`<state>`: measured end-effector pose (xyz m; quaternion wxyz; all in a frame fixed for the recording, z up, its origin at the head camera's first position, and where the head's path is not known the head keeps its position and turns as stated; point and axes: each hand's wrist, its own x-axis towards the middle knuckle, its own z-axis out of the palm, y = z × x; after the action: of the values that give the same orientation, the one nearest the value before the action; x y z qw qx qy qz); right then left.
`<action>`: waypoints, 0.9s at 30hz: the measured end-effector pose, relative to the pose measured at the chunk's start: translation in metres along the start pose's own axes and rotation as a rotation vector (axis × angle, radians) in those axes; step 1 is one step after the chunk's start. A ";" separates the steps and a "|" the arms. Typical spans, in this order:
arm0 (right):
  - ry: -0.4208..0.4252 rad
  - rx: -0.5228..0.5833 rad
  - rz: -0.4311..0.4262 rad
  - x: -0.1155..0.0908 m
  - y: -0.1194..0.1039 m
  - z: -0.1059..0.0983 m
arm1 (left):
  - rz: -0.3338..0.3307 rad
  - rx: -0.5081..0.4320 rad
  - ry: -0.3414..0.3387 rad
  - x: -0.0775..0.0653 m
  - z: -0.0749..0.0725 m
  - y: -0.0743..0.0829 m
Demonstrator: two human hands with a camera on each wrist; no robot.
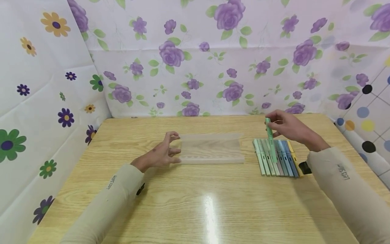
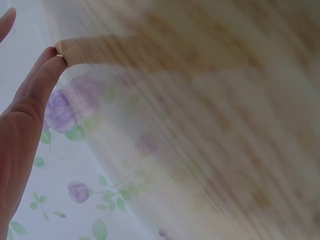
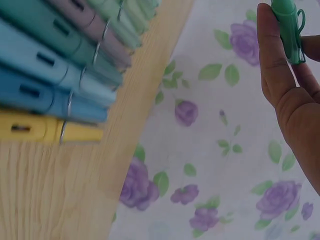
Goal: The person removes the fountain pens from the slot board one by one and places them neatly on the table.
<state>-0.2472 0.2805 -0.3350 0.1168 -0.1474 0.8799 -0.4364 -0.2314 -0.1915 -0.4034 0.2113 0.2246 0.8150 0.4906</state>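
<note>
A long translucent plastic case (image 1: 210, 149) lies flat in the middle of the wooden table. My left hand (image 1: 164, 150) is at its left end, thumb by the near corner and fingers spread toward the far one. In the left wrist view, two fingertips (image 2: 56, 55) touch the case's edge. My right hand (image 1: 284, 125) pinches a green pen (image 1: 270, 137) near its upper end, holding it upright over a row of pens (image 1: 286, 162). The held pen's wire clip shows in the right wrist view. Pale green, mauve, teal, blue and yellow pens lie side by side.
The wooden table (image 1: 170, 200) meets a wall covering with purple flowers (image 1: 195, 67) at its far edge. Other patterned sheets hang at the left and right. A yellow pen (image 3: 30, 127) ends the row on the right.
</note>
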 end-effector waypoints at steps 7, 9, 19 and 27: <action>0.022 -0.043 0.027 -0.014 0.019 -0.021 | -0.009 0.002 -0.007 0.002 -0.001 -0.001; 0.032 -0.055 0.050 -0.017 0.026 -0.026 | -0.009 0.008 -0.009 0.002 -0.001 -0.001; 0.071 -0.114 0.130 -0.028 0.070 -0.046 | -0.013 0.028 0.002 0.001 0.000 0.000; 0.038 -0.090 0.215 -0.036 0.103 -0.046 | -0.017 0.030 0.001 0.001 0.000 0.002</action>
<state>-0.2447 0.3862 -0.3878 0.1393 -0.0492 0.9114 -0.3841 -0.2320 -0.1907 -0.4019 0.2117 0.2207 0.8241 0.4767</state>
